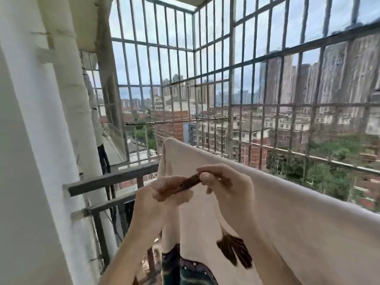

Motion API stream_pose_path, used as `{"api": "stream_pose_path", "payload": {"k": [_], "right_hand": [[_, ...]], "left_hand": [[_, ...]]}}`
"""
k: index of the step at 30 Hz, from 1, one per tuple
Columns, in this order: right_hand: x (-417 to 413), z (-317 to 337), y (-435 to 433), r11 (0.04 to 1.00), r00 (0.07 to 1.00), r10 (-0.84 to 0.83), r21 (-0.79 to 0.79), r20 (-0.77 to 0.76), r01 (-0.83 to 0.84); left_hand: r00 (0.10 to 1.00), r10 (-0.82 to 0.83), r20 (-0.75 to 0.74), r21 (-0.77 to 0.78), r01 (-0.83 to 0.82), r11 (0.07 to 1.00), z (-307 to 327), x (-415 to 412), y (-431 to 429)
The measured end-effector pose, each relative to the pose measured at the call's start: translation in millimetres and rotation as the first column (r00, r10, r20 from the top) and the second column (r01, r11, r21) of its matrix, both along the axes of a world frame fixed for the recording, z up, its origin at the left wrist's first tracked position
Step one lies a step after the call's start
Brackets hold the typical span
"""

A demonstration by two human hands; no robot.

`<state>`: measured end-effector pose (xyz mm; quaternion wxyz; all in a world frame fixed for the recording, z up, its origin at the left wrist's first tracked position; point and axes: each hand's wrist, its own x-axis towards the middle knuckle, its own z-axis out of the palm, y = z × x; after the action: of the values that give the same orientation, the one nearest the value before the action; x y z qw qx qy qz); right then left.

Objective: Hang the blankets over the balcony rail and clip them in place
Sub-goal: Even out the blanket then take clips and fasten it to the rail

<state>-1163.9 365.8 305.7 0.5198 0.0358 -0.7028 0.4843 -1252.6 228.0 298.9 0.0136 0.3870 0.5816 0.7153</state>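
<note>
Cream fabric blanket with dark brown leaf-like marks [287, 202] is draped over the dark metal balcony rail [113, 178]. It covers the rail from just past the bare left stretch to the right edge of view. No clip on it that I can see.

Both hands are in front of the blanket's left end, holding one narrow dark brown clip [185, 184]. It is blurred, so "clip" is a guess from the task. Left hand [156, 200] has its fingers curled round the lower end. Right hand [226, 182] pinches the upper end between thumb and fingertips. Neither hand holds the blanket.

Risks:
- The blanket hangs free with nothing pinning it, so wind or uneven hang could slide it off the rail.
- The clip is held only at its ends. A slip while opening it could drop it past the rail, and the grey barred grille [232, 79] has wide gaps.
- Fabric plus rail may be too thick for a small clip, so it could bite shallow and pop off.
- Clipping only the left end would leave the right side loose.
</note>
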Motion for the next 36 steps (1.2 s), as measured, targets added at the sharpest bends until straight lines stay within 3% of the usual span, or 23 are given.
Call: {"api": "stream_pose_path", "payload": {"k": [10, 15, 20, 26, 31, 36], "right_hand": [[-109.9, -17.0, 7.9, 0.996, 0.995, -0.081, -0.04, -0.062, 0.078], [-181.0, -15.0, 11.2, 0.979, 0.978, -0.2, 0.048, 0.052, 0.197], [-233.0, 0.0, 16.1, 0.885, 0.889, -0.438, 0.238, 0.136, 0.4], [-253.0, 3.3, 29.0, 0.761, 0.783, -0.611, 0.356, 0.114, 0.542], [-268.7, 9.2, 30.4, 0.728, 0.742, -0.657, 0.367, 0.134, 0.579], [-278.1, 8.1, 28.3, 0.708, 0.714, -0.682, 0.387, 0.158, 0.59]], "left_hand": [[0.998, 0.057, 0.023, 0.178, -0.06, 0.982, -22.6, -121.5, 41.1], [0.987, 0.145, -0.07, 0.142, -0.134, 0.981, -17.3, -204.1, 58.2], [0.977, 0.184, -0.108, 0.189, -0.162, 0.969, -1.6, -300.4, 72.5], [0.949, 0.236, -0.209, 0.09, -0.222, 0.971, -2.1, -396.3, 101.7], [0.918, 0.232, -0.32, 0.052, -0.228, 0.972, -15.4, -422.8, 126.0], [0.941, 0.119, -0.316, 0.006, -0.124, 0.992, -14.2, -429.4, 136.0]]}}
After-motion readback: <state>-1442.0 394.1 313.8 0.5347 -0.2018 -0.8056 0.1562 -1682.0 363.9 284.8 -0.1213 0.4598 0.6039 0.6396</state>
